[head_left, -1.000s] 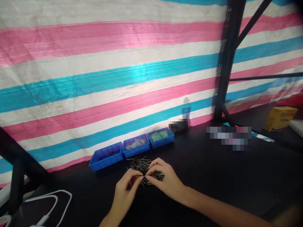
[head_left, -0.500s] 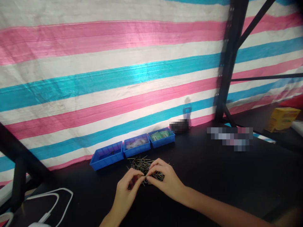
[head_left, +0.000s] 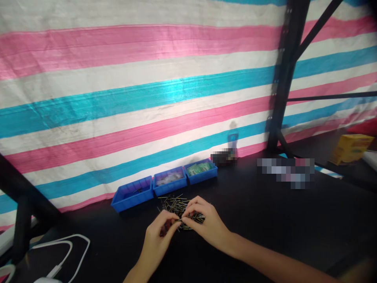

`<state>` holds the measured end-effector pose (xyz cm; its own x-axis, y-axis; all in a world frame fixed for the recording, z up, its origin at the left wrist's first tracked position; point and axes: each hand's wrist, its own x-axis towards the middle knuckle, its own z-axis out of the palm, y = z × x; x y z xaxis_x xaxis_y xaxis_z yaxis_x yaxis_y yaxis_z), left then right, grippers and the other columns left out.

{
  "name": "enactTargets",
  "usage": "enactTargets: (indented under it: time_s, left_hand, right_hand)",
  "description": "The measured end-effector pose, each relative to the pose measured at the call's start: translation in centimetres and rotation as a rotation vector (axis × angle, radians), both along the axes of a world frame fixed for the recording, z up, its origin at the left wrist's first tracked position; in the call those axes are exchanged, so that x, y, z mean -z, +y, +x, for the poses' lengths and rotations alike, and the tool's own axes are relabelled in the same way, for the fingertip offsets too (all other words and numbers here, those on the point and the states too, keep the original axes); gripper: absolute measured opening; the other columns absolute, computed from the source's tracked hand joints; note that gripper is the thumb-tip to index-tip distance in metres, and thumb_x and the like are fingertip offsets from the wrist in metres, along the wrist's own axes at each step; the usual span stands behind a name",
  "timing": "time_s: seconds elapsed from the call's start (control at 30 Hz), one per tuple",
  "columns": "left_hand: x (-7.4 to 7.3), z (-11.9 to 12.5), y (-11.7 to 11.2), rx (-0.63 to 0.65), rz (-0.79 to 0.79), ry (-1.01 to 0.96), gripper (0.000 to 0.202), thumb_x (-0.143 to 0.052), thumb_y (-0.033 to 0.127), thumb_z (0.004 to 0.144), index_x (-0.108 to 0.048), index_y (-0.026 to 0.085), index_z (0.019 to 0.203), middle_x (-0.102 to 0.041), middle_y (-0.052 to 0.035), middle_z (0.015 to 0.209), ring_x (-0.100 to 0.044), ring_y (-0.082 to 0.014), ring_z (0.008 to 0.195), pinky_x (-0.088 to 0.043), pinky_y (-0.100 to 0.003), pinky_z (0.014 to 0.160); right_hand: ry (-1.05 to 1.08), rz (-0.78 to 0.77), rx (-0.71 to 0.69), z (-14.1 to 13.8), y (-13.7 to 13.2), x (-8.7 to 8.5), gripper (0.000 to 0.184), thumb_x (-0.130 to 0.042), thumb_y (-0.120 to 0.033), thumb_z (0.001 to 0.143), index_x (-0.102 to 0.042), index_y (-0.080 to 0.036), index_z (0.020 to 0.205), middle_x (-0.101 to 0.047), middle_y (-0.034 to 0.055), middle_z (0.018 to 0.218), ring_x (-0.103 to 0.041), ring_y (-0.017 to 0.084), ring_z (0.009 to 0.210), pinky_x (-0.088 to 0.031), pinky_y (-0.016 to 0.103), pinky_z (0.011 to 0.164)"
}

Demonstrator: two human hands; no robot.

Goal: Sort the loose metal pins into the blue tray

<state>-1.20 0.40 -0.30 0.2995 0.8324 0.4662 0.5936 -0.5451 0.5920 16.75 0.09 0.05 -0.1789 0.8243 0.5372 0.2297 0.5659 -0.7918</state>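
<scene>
On the black table lies a loose pile of thin metal rods (head_left: pixel 174 204), dark with brassy parts, resembling drill bits or long screws. My left hand (head_left: pixel 157 232) is at the pile's near left side, thumb and forefinger pinched together. From the right, my right hand (head_left: pixel 209 225) reaches over the pile, and its thumb and fingertips meet those of the left. Between the two pinches is a small thin metal rod (head_left: pixel 180 220), mostly covered by the fingertips. My right hand hides part of the pile.
Behind the pile stand three blue trays: one with a few thin pieces (head_left: pixel 132 194), one with clear plastic bags (head_left: pixel 170 181), one with green packets (head_left: pixel 201 170). A white cable (head_left: pixel 79 236) lies at left. A yellow box (head_left: pixel 352 149) and black frame post (head_left: pixel 284 78) are at right.
Both hands keep nearly the same place and pinch. The right fingers have shifted very slightly; the pile and trays look unchanged.
</scene>
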Motion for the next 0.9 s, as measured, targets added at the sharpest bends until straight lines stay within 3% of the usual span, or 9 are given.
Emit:
enactTargets:
  time_s: [0.37, 0.67, 0.77, 0.9]
  left_hand:
    - [0.4, -0.1, 0.1, 0.123, -0.041, 0.108, 0.018, -0.052, 0.035, 0.082, -0.058, 0.019, 0.076, -0.053, -0.0015, 0.073, -0.048, -0.0118, 0.062, -0.037, -0.02, 0.052]
    - [-0.6, -0.1, 0.0, 0.028, 0.033, -0.041, 0.015, -0.056, 0.031, 0.08, -0.065, 0.019, 0.081, -0.056, -0.0011, 0.067, -0.048, -0.0102, 0.054, -0.037, -0.02, 0.05]
    - [-0.7, -1.0, 0.7, -0.095, 0.036, -0.098, 0.018, -0.06, 0.034, 0.076, -0.068, 0.019, 0.081, -0.061, -0.001, 0.069, -0.049, -0.01, 0.053, -0.038, -0.02, 0.049]
    - [-0.8, -3.9, 2.8, -0.421, 0.013, -0.343, 0.029, -0.063, 0.04, 0.07, -0.068, 0.017, 0.087, -0.066, -0.0023, 0.07, -0.058, -0.014, 0.061, -0.043, -0.021, 0.052]
  right_hand:
    - [-0.05, 0.027, -0.136, 0.0, -0.4, 0.1, 0.005, -0.07, -0.021, 0.071, -0.067, -0.02, 0.076, -0.054, 0.0005, 0.091, -0.055, 0.012, 0.084, -0.043, 0.024, 0.078]
    - [-0.11, -0.028, -0.015, 0.4, 0.5, 0.4, 0.004, -0.064, -0.022, 0.075, -0.067, -0.02, 0.074, -0.054, 0.002, 0.088, -0.055, 0.014, 0.081, -0.045, 0.025, 0.073]
    - [-0.166, -0.045, -0.024, 0.4, 0.6, 0.9, 0.01, -0.062, -0.019, 0.076, -0.066, -0.022, 0.085, -0.054, 0.0021, 0.09, -0.055, 0.014, 0.078, -0.045, 0.025, 0.07]
    - [-0.185, -0.022, -0.017, 0.4, 0.5, 1.0, 0.013, -0.057, -0.018, 0.078, -0.064, -0.021, 0.088, -0.054, 0.0032, 0.091, -0.055, 0.013, 0.074, -0.046, 0.025, 0.068]
